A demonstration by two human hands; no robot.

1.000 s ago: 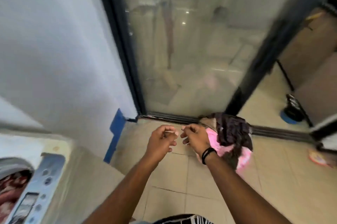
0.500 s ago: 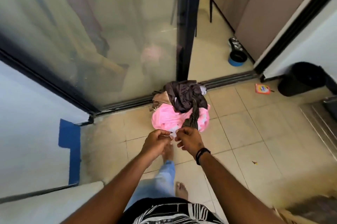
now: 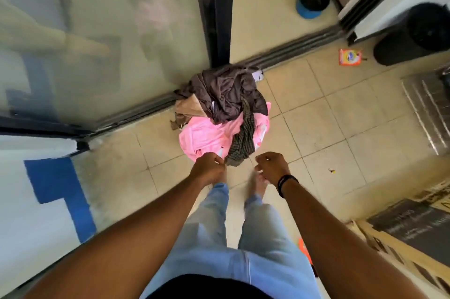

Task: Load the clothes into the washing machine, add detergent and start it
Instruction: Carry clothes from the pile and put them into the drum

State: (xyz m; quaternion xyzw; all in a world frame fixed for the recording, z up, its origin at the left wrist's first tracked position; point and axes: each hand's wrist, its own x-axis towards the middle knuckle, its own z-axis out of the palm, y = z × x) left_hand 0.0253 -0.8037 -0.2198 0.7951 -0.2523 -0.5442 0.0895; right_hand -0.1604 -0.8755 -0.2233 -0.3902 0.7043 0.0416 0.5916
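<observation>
A pile of clothes (image 3: pixel 220 113) lies on the tiled floor by the sliding door track: a dark brown garment on top, a pink one (image 3: pixel 207 136) under it, and a checked cloth (image 3: pixel 242 145) hanging down the front. My left hand (image 3: pixel 209 167) hovers over the pile's near edge with its fingers curled tight; nothing shows in it. My right hand (image 3: pixel 272 166), a black band on the wrist, hangs loosely curled and holds nothing. An orange detergent box (image 3: pixel 350 57) lies on the floor at the far right. The washing machine is out of view.
A glass sliding door (image 3: pixel 109 31) with a black frame stands behind the pile. A black bin (image 3: pixel 414 35) sits at the right wall, a blue-rimmed bowl (image 3: pixel 310 4) beyond the doorway. A metal grate (image 3: pixel 428 108) is set in the floor. My legs and bare feet are below.
The view swung right and down, away from the washing machine, onto the pile. My hands, held together before, have parted, the right one moving right.
</observation>
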